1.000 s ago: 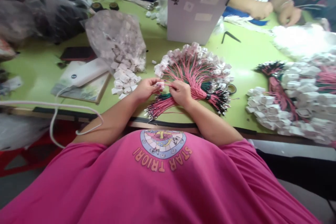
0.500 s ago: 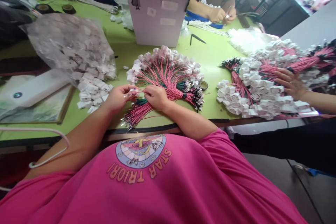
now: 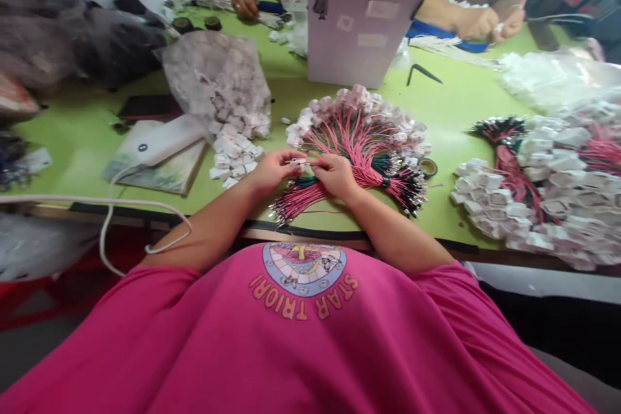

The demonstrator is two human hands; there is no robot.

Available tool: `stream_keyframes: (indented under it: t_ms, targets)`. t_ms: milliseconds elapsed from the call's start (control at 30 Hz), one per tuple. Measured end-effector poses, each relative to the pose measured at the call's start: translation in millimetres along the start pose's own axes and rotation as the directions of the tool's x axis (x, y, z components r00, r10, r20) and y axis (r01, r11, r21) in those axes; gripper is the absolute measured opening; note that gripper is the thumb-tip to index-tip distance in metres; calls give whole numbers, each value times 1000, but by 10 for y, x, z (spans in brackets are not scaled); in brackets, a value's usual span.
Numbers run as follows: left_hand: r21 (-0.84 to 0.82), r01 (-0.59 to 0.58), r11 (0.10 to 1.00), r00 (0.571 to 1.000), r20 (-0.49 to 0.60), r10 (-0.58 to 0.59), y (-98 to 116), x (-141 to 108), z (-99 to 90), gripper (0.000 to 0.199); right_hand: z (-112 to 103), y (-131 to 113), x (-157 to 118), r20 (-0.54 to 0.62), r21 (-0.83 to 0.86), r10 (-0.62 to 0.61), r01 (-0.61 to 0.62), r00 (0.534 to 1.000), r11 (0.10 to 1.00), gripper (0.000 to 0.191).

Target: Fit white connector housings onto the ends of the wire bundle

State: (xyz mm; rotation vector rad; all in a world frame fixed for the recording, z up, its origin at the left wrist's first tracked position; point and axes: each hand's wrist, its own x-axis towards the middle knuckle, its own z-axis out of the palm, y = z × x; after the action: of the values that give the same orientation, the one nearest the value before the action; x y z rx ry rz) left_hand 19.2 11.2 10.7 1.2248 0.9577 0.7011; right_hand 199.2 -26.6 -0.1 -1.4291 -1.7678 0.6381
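My left hand pinches a small white connector at the left edge of a wire bundle. Close beside it, the fingers of my right hand are closed on a thin pink wire that runs to the connector. Whether the wire's tip sits inside the housing is too small to tell. Under and around both hands lies the bundle of pink and dark green wires, tied with a black band. White connectors fan out along its far side, and bare metal-tipped ends point toward me.
Loose white connectors spill from a clear plastic bag on the left. A white device with a cable lies on a book. A tall lilac box stands ahead. More bundles lie right; other people's hands work across the table.
The view has turned left, so everything appears farther right. A co-worker's hand on the right-hand bundles has left the picture. My hands keep nearly the same pose at the bundle.
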Motion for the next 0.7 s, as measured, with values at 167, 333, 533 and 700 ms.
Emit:
stream_keyframes:
  t_ms: [167,333,533,700]
  targets:
    - [-19,-24,1000,999,38,25,-9,8,-25,46,-8,7,19,-9,86,44,-44,999,995,17]
    - [17,-31,999,999,45,30,33,-16,-25,43,-10,-6,6,-37,-7,36,-36,999,999,21]
    - [141,-62,988,997,54,55,-29,12,-45,47,10,-28,-1,-24,-65,7,-9,1000,998,23]
    - [162,-105,981,991,101,89,-96,40,-49,52,10,-41,1,32,-33,46,-45,998,998,22]
